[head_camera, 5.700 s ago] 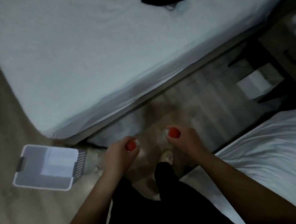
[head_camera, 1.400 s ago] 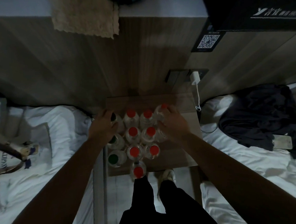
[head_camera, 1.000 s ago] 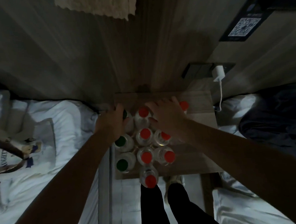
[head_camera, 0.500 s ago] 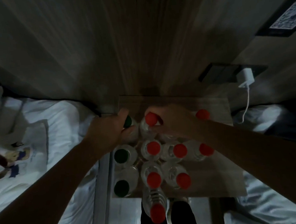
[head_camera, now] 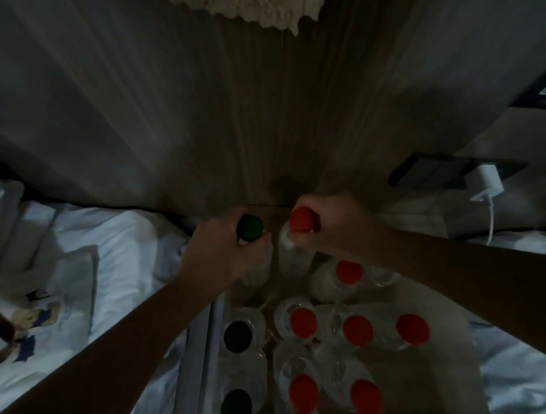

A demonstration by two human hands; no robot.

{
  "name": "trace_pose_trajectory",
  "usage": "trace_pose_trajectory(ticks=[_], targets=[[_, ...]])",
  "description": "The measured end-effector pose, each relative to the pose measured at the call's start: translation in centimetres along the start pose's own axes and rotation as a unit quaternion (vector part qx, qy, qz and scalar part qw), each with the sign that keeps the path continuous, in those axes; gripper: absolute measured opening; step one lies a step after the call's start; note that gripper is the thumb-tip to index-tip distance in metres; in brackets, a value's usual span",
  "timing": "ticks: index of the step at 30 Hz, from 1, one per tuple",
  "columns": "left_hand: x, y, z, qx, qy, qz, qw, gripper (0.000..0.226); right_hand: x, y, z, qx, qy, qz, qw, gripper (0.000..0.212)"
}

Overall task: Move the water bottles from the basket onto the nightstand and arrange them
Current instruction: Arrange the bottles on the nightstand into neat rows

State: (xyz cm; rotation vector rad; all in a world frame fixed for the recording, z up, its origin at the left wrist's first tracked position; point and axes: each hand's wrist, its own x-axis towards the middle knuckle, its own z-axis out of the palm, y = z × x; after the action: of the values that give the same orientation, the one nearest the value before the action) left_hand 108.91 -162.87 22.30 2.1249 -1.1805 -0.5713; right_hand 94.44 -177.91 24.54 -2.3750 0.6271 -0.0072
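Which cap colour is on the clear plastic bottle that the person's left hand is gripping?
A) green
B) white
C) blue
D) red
A: the left hand curls round the neck of the clear plastic bottle with a dark green cap, while the right hand holds the clear plastic bottle with a red cap.

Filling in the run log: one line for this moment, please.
left hand grips green-cap bottle | right hand grips red-cap bottle | both by nightstand back edge
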Motion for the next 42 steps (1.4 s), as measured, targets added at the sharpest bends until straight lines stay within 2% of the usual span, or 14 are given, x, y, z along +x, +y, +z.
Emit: trace_pose_trajectory(ticks=[4,9,21,30,35,37,39,42], targets=[[2.3,0.5,-0.9,-0.013,0.034,0.011,0.999,0.027,1.5,-0.1,-0.9,0.008,0.035,0.007,0.999,0.024],[5.3,0.0,-1.8,0.020,0.028,0.018,0.999,0.018,3.5,0.4,-1.4,0.038,0.046,0.033,0.998,0.024],[8.8,-1.9,-1.6,0.030,0.064,0.016,0.997,0.017,6.9,0.3,0.9,0.049,0.117,0.014,0.992,0.022],[9.1,-2.5,-0.8,0.042,0.042,0.014,0.998,0.025,7.6,1.0,1.5,0.025,0.156,0.008,0.987,0.024],[8.6,-2.8,-0.3,0.048,0.044,0.001,0.998,0.041,7.2,1.2,1.3,0.031,0.127,0.010,0.991,0.036],[8.3,-3.3,0.2,0.008,0.044,-0.024,0.999,0.054,6.9,1.5,1.3,0.037,0.096,0.026,0.994,0.045],[7.4,-3.0,0.3,-0.104,0.063,-0.050,0.991,0.063,6.1,1.7,1.0,0.051,0.069,0.047,0.995,0.056],[4.8,-1.7,-0.4,-0.199,0.069,-0.077,0.975,0.064,3.9,1.9,-0.1,0.082,0.071,0.058,0.992,0.059]])
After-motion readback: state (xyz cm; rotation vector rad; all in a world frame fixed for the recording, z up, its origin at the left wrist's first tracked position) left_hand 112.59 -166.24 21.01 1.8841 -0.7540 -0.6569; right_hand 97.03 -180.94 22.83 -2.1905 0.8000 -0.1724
